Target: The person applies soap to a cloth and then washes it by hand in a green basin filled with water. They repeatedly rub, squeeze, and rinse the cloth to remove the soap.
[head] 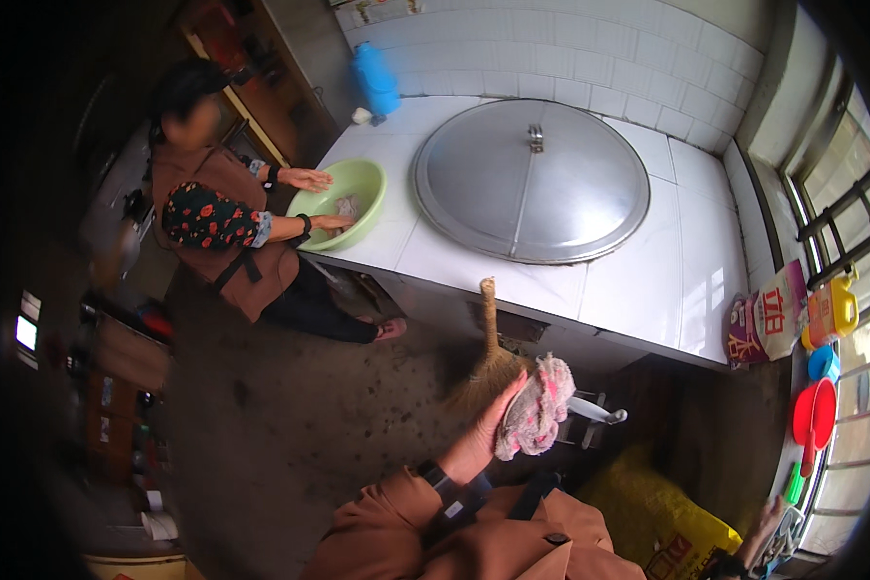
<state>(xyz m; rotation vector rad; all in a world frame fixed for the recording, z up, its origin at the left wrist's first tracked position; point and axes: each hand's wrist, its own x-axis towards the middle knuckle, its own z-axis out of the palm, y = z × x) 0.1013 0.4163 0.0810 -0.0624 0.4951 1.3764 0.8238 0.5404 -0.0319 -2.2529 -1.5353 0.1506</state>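
Observation:
My left hand holds a crumpled pink and white cloth in front of my chest. Beyond it a straw broom leans near the front of the tiled counter. At the lower right, my right hand reaches toward the windowsill, beside a tray of small items; whether it grips anything is unclear. A green brush or bottle lies just above that hand. A large round metal lid covers much of the counter.
Across the counter's left end, a person has both hands at a light green basin with a cloth inside. A blue thermos stands behind. A red dipper, a yellow jug and a detergent bag are at right; a yellow sack is below.

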